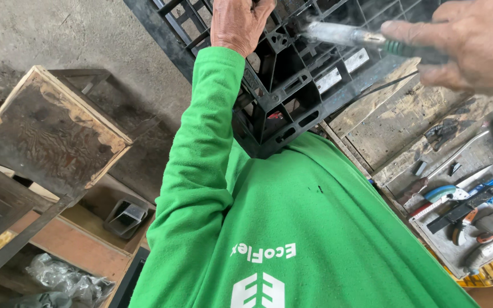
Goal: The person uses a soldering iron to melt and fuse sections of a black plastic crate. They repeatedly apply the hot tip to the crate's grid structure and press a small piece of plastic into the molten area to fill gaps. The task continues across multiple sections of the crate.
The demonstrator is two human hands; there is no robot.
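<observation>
Fingers of my left hand curl tightly over the black plastic lattice crate. My right hand closes around a green-handled metal tool above it.

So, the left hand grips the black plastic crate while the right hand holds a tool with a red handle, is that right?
Not quite: the head view shows the tool in the right hand has a green handle, not red. The left hand does grip the black plastic crate.

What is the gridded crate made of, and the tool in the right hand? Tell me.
Crate: looks like black moulded plastic, matt, with ribbed lattice cells. Tool in the right hand: a dull grey, seemingly metal shaft and a green grip, probably plastic; motion blur leaves it uncertain.
</observation>
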